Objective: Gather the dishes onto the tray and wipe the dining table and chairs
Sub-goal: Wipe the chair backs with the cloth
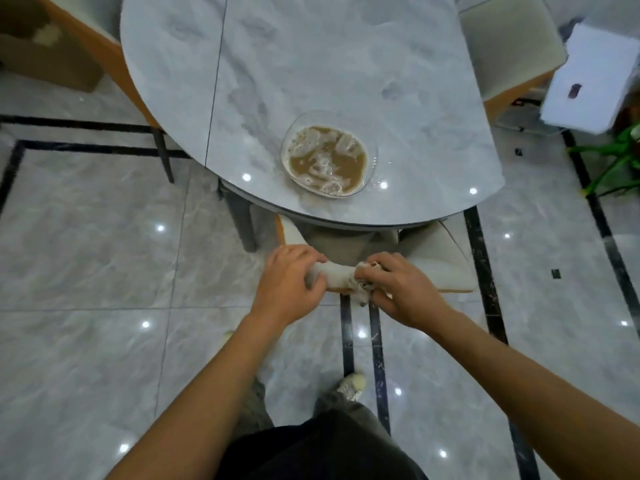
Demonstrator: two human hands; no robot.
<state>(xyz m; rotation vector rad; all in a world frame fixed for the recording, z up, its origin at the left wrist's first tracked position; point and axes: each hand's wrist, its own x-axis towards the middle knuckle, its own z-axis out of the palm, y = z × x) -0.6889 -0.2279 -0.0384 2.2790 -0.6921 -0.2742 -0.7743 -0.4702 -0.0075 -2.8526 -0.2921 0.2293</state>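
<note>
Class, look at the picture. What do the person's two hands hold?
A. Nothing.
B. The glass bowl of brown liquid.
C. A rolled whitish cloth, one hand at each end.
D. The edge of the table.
C: the left hand and the right hand each grip one end of the rolled cloth, while the glass bowl stands apart on the table.

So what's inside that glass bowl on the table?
The glass bowl on the table holds a cloudy brown liquid with pale whitish bits or foam floating in it. The liquid is opaque, so anything below its surface cannot be seen.
</note>
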